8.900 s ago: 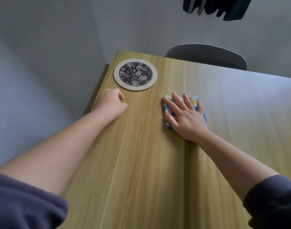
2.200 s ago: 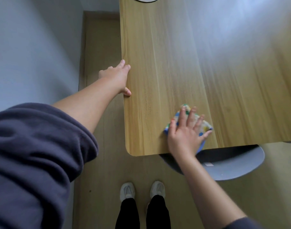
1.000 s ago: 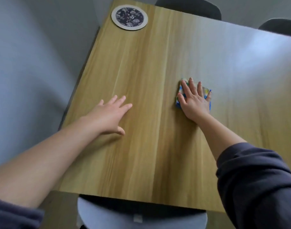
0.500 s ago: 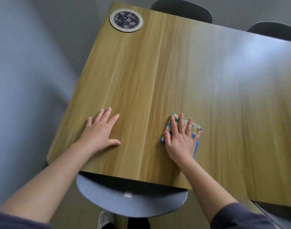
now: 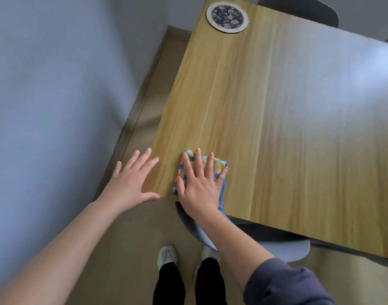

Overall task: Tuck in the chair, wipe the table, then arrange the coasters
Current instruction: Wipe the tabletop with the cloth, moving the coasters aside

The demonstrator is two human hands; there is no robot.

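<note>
Wooden table (image 5: pixel 276 128) — right hand (image 5: pixel 199 190) flat, grip spread, pressing cloth (image 5: pixel 219 164); left hand (image 5: pixel 129 183) spread at edge.

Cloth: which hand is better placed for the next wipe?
Right. The right hand lies flat on the cloth at the near corner of the table; the left hand is open at the edge, apart from it.

No writing, label, brand or number can be read anywhere; the coaster (image 5: pixel 227 16) bears only flowers.
</note>
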